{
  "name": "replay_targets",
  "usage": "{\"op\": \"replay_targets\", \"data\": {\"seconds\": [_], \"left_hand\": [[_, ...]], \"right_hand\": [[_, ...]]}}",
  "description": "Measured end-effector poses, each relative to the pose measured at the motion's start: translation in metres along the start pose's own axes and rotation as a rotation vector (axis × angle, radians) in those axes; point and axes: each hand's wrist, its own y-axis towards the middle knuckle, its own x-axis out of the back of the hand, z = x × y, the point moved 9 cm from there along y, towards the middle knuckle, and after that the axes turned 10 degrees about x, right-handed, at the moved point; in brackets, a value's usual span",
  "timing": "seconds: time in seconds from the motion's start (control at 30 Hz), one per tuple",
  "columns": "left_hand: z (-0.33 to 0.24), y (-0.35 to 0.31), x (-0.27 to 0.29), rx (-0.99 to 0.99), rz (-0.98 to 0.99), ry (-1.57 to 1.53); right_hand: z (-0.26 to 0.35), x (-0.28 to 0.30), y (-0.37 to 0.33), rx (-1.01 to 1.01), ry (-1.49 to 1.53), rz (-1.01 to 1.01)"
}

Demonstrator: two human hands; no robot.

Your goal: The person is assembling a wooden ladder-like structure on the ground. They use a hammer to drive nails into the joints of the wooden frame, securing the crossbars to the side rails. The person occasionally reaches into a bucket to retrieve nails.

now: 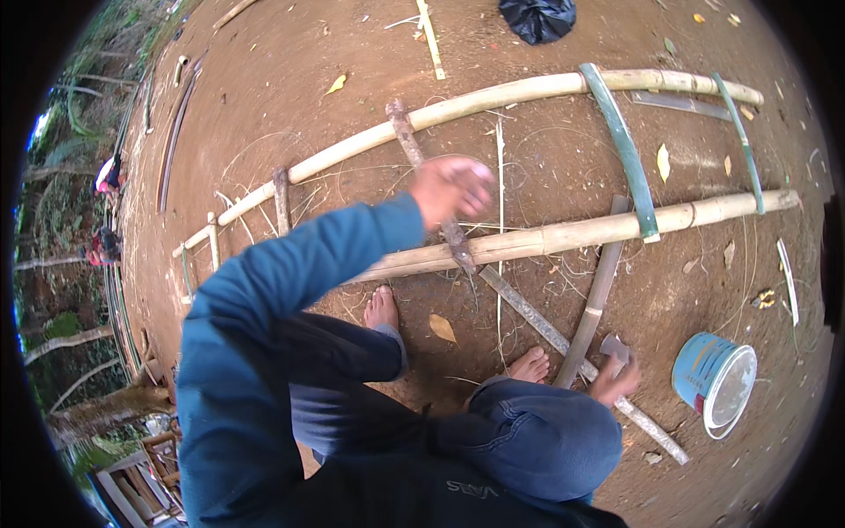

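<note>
Two long bamboo poles, a far pole (502, 94) and a near pole (563, 235), lie on the ground, bridged by crosspieces. My left hand (449, 189) hovers over a rough wooden crosspiece (405, 136), slightly blurred, its fingers apart and nothing visible in them. Beside my right knee, my right hand (614, 380) is closed on a tool with a flat grey head (616, 348); its handle is mostly hidden. Under that hand runs a pale mottled stick (656, 429), which crosses a flat grey-brown slat (591, 312) near my right foot.
Green bamboo strips (623, 154) span the poles at the right. A blue bucket (704, 370) with a whitish lid stands at the right. A black plastic bag (539, 18) lies at the far side. My bare feet (381, 308) rest before the near pole. People (107, 245) appear far left.
</note>
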Motion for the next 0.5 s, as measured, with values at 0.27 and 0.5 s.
{"op": "replay_targets", "data": {"seconds": [0.27,0.5], "left_hand": [[0.093,0.006,0.259,-0.037,-0.442,-0.204],[0.131,0.021,0.294,-0.054,-0.476,-0.234]], "right_hand": [[0.169,-0.12,-0.163,-0.034,-0.306,0.374],[0.029,-0.065,-0.145,-0.239,0.035,0.252]]}}
